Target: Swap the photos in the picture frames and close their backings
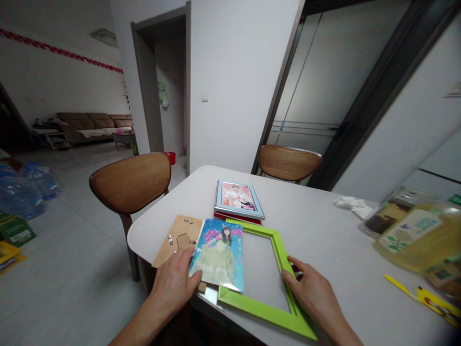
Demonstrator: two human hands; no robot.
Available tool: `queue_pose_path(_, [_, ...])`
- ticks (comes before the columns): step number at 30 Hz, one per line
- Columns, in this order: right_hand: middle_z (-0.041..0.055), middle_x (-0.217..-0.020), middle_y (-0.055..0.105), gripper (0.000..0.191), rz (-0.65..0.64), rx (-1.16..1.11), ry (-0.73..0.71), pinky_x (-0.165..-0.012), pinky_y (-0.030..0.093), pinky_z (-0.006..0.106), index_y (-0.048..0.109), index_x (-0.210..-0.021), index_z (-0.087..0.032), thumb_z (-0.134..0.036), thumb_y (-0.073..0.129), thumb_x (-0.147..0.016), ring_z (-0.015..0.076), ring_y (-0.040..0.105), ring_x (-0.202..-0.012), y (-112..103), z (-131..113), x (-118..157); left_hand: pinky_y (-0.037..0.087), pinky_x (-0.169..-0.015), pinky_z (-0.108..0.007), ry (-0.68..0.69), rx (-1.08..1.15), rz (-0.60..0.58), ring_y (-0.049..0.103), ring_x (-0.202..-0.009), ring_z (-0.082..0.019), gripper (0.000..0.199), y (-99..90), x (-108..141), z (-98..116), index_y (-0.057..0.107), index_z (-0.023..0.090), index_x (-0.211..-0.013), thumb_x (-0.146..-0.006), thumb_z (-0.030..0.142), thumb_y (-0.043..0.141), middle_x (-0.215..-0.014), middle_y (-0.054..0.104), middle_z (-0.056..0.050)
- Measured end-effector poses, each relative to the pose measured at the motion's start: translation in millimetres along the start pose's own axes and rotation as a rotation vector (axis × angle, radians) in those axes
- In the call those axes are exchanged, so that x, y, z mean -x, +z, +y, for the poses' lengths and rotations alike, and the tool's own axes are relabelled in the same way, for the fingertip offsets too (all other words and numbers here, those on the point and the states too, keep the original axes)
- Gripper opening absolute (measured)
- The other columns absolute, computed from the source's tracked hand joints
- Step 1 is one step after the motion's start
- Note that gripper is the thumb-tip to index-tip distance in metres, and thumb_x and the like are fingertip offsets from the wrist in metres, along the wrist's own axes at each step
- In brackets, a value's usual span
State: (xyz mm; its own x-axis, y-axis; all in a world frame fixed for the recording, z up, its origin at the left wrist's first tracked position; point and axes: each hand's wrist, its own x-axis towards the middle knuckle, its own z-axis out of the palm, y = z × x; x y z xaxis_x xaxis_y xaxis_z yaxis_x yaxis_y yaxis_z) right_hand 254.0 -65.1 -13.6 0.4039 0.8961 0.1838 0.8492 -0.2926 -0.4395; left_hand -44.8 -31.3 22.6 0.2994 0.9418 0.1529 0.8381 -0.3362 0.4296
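Observation:
A lime-green picture frame [277, 242] lies face-down on the table, with bare tabletop showing through its opening. My right hand [315, 288] grips the frame's right side, thumb over the inner edge and fingers at the outer edge. Over the frame's left side rests a blue picture [219, 257] of a figure in a pale green dress. My left hand [175, 276] is closed at the picture's left edge, its fingers also over the brown backing board [182, 230]. Metal clips and a stand flap show on that board; its lower part is hidden.
Behind the green frame, a blue-framed picture [237, 197] sits on something red. On the right are a bottle of yellow liquid [414, 235], crumpled tissue [355, 206] and a yellow item [437, 302]. Wooden chairs [135, 180] stand beside the white table [298, 211].

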Motion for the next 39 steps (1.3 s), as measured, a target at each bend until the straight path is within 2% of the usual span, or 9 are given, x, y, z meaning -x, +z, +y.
queue_pose_path(7, [0.0102, -0.099, 0.057, 0.044, 0.139, -0.164, -0.121, -0.07, 0.044, 0.033, 0.055, -0.101, -0.013, -0.038, 0.044, -0.067, 0.0181, 0.056, -0.075, -3.8, -21.9, 5.6, 0.032, -0.093, -0.039, 0.214, 0.049, 0.019, 0.041, -0.108, -0.023, 0.042, 10.3, 3.7, 7.5, 0.047, 0.016, -0.109, -0.067, 0.02, 0.051, -0.115, 0.047, -0.01])
queue_pose_path(13, [0.0046, -0.079, 0.061, 0.054, -0.216, -0.613, 0.014, -0.051, 0.043, 0.025, 0.045, -0.114, -0.01, -0.034, 0.049, -0.066, 0.0117, 0.055, -0.055, 13.6, -69.0, 3.1, 0.023, -0.098, -0.044, 0.325, 0.033, -0.109, 0.028, -0.12, -0.026, 0.056, 20.9, 2.3, 18.9, 0.042, 0.016, -0.117, -0.061, 0.013, 0.05, -0.131, 0.033, -0.012])
queue_pose_path(18, [-0.0073, -0.047, 0.047, 0.052, -0.482, -1.022, 0.127, -0.037, 0.032, 0.019, 0.045, -0.112, -0.008, -0.022, 0.05, -0.062, 0.0061, 0.038, -0.036, 25.2, -100.6, -2.0, 0.022, -0.098, -0.048, 0.354, 0.024, -0.12, 0.027, -0.121, -0.028, 0.06, 24.8, -1.8, 26.2, 0.041, 0.013, -0.118, -0.059, 0.007, 0.046, -0.131, 0.033, -0.015])
queue_pose_path(22, [-0.0066, -0.052, 0.048, 0.047, -0.478, -1.274, 0.131, -0.04, 0.034, 0.018, 0.049, -0.106, -0.013, -0.024, 0.057, -0.061, 0.0052, 0.04, -0.041, 4.0, -126.8, 6.0, 0.024, -0.098, -0.048, 0.421, 0.096, 0.012, 0.028, -0.121, -0.026, 0.063, 29.1, -6.8, 21.9, 0.039, 0.012, -0.121, -0.058, 0.001, 0.039, -0.129, 0.036, -0.014])
queue_pose_path(25, [-0.0046, -0.059, 0.051, 0.052, -0.423, -1.381, 0.106, -0.046, 0.04, 0.021, 0.044, -0.111, -0.014, -0.033, 0.058, -0.065, 0.0068, 0.045, -0.047, -11.4, -139.8, 13.6, 0.028, -0.098, -0.042, 0.476, 0.331, 0.154, 0.034, -0.118, -0.022, 0.055, 23.1, -9.0, 21.3, 0.04, 0.012, -0.12, -0.067, 0.003, 0.034, -0.126, 0.041, -0.012])
queue_pose_path(29, [0.0047, -0.084, 0.058, 0.053, -0.377, -1.345, 0.22, -0.058, 0.045, 0.025, 0.044, -0.11, -0.014, -0.038, 0.057, -0.066, 0.0116, 0.055, -0.065, -7.1, -137.6, 20.4, 0.036, -0.093, -0.037, 0.169, 0.824, 0.263, 0.049, -0.105, -0.022, 0.034, 10.6, -8.1, 37.2, 0.05, 0.014, -0.11, -0.08, 0.017, 0.037, -0.112, 0.055, -0.009])
queue_pose_path(32, [0.0078, -0.093, 0.06, 0.042, -0.44, -1.348, 0.287, -0.063, 0.047, 0.026, 0.049, -0.102, -0.015, -0.04, 0.052, -0.069, 0.0149, 0.058, -0.075, 5.2, -127.1, 24.2, 0.039, -0.09, -0.037, -0.076, 1.238, 0.292, 0.053, -0.099, -0.023, 0.032, 14.4, -5.1, 56.3, 0.053, 0.011, -0.106, -0.081, 0.028, 0.041, -0.104, 0.06, -0.009])
queue_pose_path(36, [0.0076, -0.1, 0.061, 0.033, -0.313, -1.47, 0.271, -0.064, 0.049, 0.028, 0.05, -0.098, -0.018, -0.035, 0.045, -0.071, 0.0196, 0.057, -0.089, 3.5, -107.7, 23.3, 0.042, -0.087, -0.035, -0.154, 1.57, 0.142, 0.054, -0.098, -0.024, 0.039, 31.1, -2.7, 71.7, 0.048, 0.01, -0.11, -0.077, 0.029, 0.049, -0.104, 0.06, -0.011])
queue_pose_path(39, [0.008, -0.098, 0.063, 0.036, -0.263, -1.399, 0.374, -0.062, 0.05, 0.029, 0.047, -0.104, -0.017, -0.028, 0.044, -0.07, 0.0202, 0.059, -0.086, -12.7, -84.1, 15.4, 0.041, -0.087, -0.036, -0.134, 1.559, 0.028, 0.051, -0.102, -0.024, 0.052, 37.9, -4.7, 68.6, 0.037, 0.01, -0.119, -0.072, 0.024, 0.053, -0.114, 0.053, -0.014])
